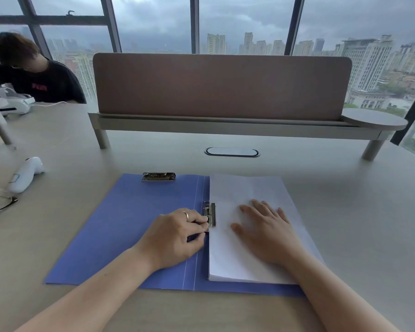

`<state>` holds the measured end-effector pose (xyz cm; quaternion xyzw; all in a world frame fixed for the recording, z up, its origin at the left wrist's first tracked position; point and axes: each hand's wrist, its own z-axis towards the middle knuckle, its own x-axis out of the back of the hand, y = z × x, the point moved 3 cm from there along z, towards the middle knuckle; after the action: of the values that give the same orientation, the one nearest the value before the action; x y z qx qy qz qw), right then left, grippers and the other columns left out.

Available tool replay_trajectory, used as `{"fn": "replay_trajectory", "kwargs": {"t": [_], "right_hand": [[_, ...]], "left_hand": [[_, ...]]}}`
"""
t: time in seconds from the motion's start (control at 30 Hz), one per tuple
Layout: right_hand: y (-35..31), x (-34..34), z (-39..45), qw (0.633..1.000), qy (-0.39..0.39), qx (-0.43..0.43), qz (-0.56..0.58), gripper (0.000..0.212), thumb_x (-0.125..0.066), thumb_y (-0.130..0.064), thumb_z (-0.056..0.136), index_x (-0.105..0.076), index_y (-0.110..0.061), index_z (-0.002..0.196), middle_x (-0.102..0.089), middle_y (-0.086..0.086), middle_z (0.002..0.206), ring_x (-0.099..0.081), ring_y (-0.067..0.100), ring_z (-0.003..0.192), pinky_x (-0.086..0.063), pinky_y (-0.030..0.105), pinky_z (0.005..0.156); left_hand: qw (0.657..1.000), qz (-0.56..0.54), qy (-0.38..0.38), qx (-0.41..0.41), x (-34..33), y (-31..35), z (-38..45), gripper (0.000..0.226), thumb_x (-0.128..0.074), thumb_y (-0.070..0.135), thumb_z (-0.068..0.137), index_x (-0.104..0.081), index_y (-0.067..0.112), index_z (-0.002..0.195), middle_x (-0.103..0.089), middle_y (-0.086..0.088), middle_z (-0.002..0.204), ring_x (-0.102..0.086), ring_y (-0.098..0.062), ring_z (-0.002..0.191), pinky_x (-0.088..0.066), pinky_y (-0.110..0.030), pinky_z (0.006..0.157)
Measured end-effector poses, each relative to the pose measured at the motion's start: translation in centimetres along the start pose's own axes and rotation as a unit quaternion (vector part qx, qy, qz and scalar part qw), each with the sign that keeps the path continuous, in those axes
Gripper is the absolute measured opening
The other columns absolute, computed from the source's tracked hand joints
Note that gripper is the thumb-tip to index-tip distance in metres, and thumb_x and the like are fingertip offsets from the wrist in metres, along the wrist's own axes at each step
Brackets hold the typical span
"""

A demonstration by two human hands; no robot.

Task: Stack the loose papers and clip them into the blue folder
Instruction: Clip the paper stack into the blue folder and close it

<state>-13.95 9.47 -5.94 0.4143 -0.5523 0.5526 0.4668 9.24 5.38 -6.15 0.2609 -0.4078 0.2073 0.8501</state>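
Note:
The blue folder (120,231) lies open and flat on the desk in front of me. A stack of white papers (244,188) rests on its right half, left edge at the spine. A metal side clip (211,214) sits over that left edge of the stack. My left hand (177,236) pinches the lower end of this clip between thumb and fingers. My right hand (264,231) lies flat on the papers with fingers spread. A second metal clip (158,176) sits at the top edge of the folder's left half.
A white handheld device (25,174) and a pair of glasses (0,203) lie at the left of the desk. A brown divider panel (222,86) on a raised shelf stands behind the folder. A person sits at the far left.

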Motion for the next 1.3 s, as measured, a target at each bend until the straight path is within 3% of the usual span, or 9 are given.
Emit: {"fn": "replay_trajectory", "kwargs": {"t": [0.23,0.37,0.57,0.8,0.93,1.07,1.2,1.27,1.3], "right_hand": [[-0.1,0.1,0.0,1.0,-0.003,0.001,-0.001,0.063,-0.029,-0.072,0.094,-0.032,-0.041,0.149,-0.023,-0.009,0.165,-0.014,0.014,0.153,-0.007,0.043,0.124],[-0.1,0.2,-0.1,1.0,-0.005,0.002,-0.008,0.063,-0.028,-0.072,0.094,-0.03,-0.043,0.149,-0.022,-0.009,0.165,-0.013,0.014,0.153,-0.007,0.042,0.124],[-0.3,0.3,-0.3,1.0,-0.007,0.002,-0.009,0.064,-0.027,-0.072,0.094,-0.028,-0.043,0.151,-0.02,-0.01,0.166,-0.012,0.013,0.154,-0.006,0.042,0.124],[-2.0,1.2,-1.1,0.998,0.031,0.044,-0.018,0.056,-0.036,-0.067,0.095,-0.049,-0.038,0.14,-0.041,-0.013,0.155,-0.034,0.011,0.145,-0.019,0.036,0.119],[-7.9,0.9,-4.6,0.984,0.022,0.172,0.03,0.077,-0.036,-0.083,0.079,-0.054,-0.038,0.138,-0.041,-0.012,0.155,-0.034,0.01,0.144,-0.015,0.036,0.122],[-13.2,-0.9,-6.9,0.97,0.016,0.243,0.017,0.09,-0.037,-0.088,0.076,-0.042,-0.032,0.146,-0.036,-0.004,0.158,-0.026,0.019,0.148,-0.008,0.05,0.122],[-14.0,-1.6,-5.8,0.974,0.078,0.215,0.001,0.077,-0.035,-0.081,0.081,-0.057,-0.018,0.12,-0.06,0.001,0.124,-0.054,0.026,0.118,-0.035,0.048,0.104],[-14.2,-1.9,-5.4,0.969,0.117,0.217,-0.025,0.067,-0.038,-0.077,0.083,-0.06,-0.015,0.095,-0.065,0.003,0.094,-0.062,0.026,0.088,-0.049,0.041,0.08],[-14.3,-2.0,-5.4,0.963,0.152,0.219,-0.039,0.062,-0.041,-0.075,0.083,-0.058,-0.016,0.083,-0.063,0.002,0.078,-0.062,0.024,0.072,-0.046,0.034,0.064]], "left_hand": [[0.999,-0.028,0.009,0.042,0.2,-0.5,0.4,0.025,-0.059,0.038,0.083,-0.077,0.037,0.101,-0.072,0.024,0.111,-0.064,0.007,0.101,-0.059,-0.026,0.075],[0.994,0.009,-0.036,0.102,0.2,-1.6,0.9,0.039,-0.051,0.057,0.084,-0.066,0.046,0.118,-0.061,0.029,0.129,-0.055,0.005,0.12,-0.055,-0.033,0.089],[0.952,0.019,-0.125,0.279,1.5,-6.2,0.5,0.064,-0.048,0.068,0.088,-0.046,0.036,0.144,-0.031,0.007,0.16,-0.023,-0.012,0.149,-0.024,-0.036,0.119],[0.929,0.015,-0.085,0.359,3.3,-8.7,-0.9,0.063,-0.053,0.063,0.088,-0.048,0.031,0.143,-0.031,0.001,0.16,-0.022,-0.017,0.149,-0.025,-0.038,0.118],[0.934,-0.007,-0.019,0.357,3.4,-7.9,-0.3,0.052,-0.06,0.053,0.089,-0.057,0.028,0.134,-0.046,0.004,0.151,-0.039,-0.015,0.14,-0.039,-0.037,0.11],[0.949,-0.008,0.072,0.307,3.9,-5.4,1.4,0.037,-0.063,0.043,0.09,-0.065,0.026,0.124,-0.065,0.01,0.129,-0.056,-0.014,0.124,-0.047,-0.033,0.098],[0.957,-0.043,0.129,0.257,4.2,-2.9,2.4,0.029,-0.064,0.04,0.09,-0.071,0.025,0.115,-0.071,0.01,0.118,-0.063,-0.013,0.114,-0.051,-0.035,0.094],[0.959,-0.059,0.153,0.232,4.7,-1.6,2.6,0.033,-0.061,0.044,0.088,-0.073,0.023,0.111,-0.073,0.01,0.113,-0.065,-0.012,0.11,-0.053,-0.034,0.092],[0.96,-0.065,0.168,0.217,4.9,-0.9,2.7,0.035,-0.059,0.046,0.087,-0.073,0.022,0.109,-0.074,0.01,0.111,-0.066,-0.011,0.108,-0.053,-0.033,0.091]]}}
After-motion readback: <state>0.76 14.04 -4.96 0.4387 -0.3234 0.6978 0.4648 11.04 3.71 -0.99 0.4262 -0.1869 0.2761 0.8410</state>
